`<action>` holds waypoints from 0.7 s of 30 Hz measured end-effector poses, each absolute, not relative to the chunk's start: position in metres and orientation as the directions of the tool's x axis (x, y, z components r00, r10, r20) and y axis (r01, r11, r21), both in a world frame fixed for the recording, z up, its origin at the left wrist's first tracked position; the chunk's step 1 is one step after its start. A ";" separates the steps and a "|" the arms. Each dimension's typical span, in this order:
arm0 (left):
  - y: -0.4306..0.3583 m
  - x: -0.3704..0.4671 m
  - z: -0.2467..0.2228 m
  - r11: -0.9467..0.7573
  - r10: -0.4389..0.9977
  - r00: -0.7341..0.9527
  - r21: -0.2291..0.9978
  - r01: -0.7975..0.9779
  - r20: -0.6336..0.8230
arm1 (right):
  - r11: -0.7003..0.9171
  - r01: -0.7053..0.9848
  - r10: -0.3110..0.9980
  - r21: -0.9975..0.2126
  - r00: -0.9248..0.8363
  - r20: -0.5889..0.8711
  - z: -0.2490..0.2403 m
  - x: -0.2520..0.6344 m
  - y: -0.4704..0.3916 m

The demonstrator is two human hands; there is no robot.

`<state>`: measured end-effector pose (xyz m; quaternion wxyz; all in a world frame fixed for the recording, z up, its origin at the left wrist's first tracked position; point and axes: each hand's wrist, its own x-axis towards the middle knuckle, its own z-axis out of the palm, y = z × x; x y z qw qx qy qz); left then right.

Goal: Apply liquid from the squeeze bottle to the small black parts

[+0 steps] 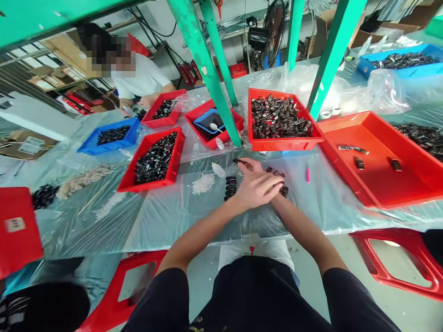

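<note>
My arms cross over the table. My right hand (251,165) reaches up and left from under my left wrist, its fingertips pinching a small, shiny dark piece (238,161). My left hand (259,188) lies across the right wrist, fingers stretched to the right. Close to those fingers are several dark reddish pieces (275,172) and another dark piece (284,191), partly hidden by the hand. Left of my hands stands a neat column of dark pieces (230,186). Beside it are a small white bottle (218,169) and a pile of small whitish bits (203,183).
Red trays of dark pieces (284,145) (148,186) stand behind and left. A red tray (377,184) with a few pieces is at right, near a pink pen (308,174). Green posts (207,69) rise from the table. Across it, a person (138,78) works at another tray.
</note>
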<state>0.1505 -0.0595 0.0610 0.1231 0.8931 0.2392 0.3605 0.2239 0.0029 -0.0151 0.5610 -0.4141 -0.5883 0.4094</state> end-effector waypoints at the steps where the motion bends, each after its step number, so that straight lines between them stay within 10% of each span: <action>1: -0.058 0.123 0.059 -0.819 0.572 0.484 0.428 0.384 0.662 | 0.307 -0.003 0.951 -0.952 -0.020 0.307 -0.016 0.224 0.004; 6: -0.024 0.017 0.041 -0.466 0.771 -0.080 0.646 0.604 0.632 | 0.255 -0.179 0.966 -0.950 0.000 0.260 -0.012 0.224 0.009; 13: 0.020 -0.005 0.009 -0.197 0.963 0.074 0.489 0.850 0.259 | 0.205 -0.232 0.979 -0.951 0.041 0.201 -0.003 0.235 0.008; 21: 0.023 0.008 0.001 -0.238 0.971 0.059 0.941 0.241 0.231 | 0.191 -0.203 0.979 -0.961 -0.027 0.200 0.004 0.236 -0.001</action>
